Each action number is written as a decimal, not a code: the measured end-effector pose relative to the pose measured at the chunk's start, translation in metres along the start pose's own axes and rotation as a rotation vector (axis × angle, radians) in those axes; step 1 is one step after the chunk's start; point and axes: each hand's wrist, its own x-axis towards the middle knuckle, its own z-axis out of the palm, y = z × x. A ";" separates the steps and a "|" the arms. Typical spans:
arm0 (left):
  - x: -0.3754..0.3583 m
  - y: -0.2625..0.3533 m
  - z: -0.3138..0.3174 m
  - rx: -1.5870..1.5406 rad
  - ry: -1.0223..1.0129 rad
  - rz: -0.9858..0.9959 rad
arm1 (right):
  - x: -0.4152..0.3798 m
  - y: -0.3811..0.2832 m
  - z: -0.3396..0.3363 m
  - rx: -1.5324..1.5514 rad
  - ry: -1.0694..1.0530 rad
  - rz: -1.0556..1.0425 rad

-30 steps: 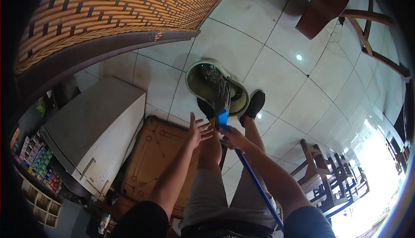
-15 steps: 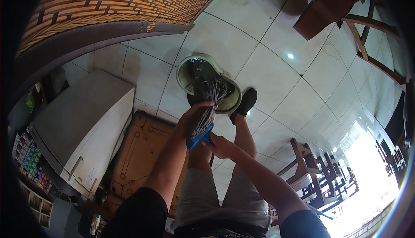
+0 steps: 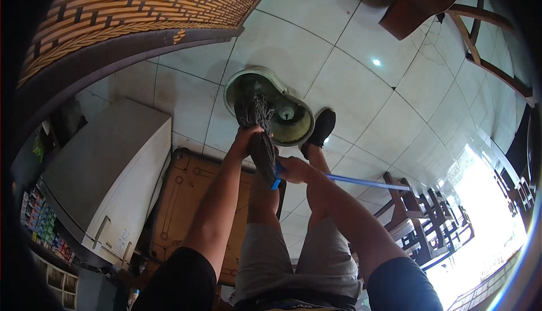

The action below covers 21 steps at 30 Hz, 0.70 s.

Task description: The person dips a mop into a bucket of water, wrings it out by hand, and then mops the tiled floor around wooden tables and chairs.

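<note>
A string mop (image 3: 262,156) with grey strands and a blue head hangs over a pale two-lobed mop bucket (image 3: 307,110). My left hand (image 3: 247,140) is closed around the wet-looking strands at the bucket's near rim. Just below the blue head, my right hand (image 3: 296,169) grips the mop's blue handle (image 3: 367,182), which runs out to the right. Dark water lies in the bucket, and the loose ends of the strands hang over its left lobe. A round fitting shows in the right lobe.
Dark shoes (image 3: 323,127) stand close by the bucket on white floor tiles (image 3: 367,79). A woven rattan panel (image 3: 141,6) curves across the upper left. At left are a white fridge (image 3: 113,164) and a brown board (image 3: 192,198). Wooden chairs (image 3: 420,220) stand at right.
The blue mop head has turned, and its handle now points right. My left hand has shifted slightly left and up along the strands. The strands hang further left over the bucket.
</note>
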 end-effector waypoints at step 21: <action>-0.012 0.005 -0.043 -0.136 -0.255 -0.074 | 0.078 -0.016 -0.078 1.696 0.061 0.290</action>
